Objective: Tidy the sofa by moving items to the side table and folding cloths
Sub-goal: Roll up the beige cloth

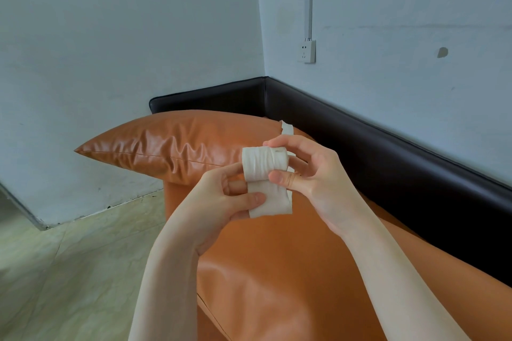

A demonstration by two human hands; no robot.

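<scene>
Head view: an orange sofa [277, 271] with a matching cushion [166, 144] lies below both hands. The right hand [310, 171] pinches a rolled white cloth strip [263, 163] between thumb and fingers; the left hand [221, 202] pinches its hanging tail just beneath.

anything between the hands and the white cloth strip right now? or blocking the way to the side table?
Nothing between them: the left hand pinches the white cloth strip at its lower part and the right hand grips its rolled upper part, above the orange sofa. The side table is not in view, so that path cannot be judged.
</scene>
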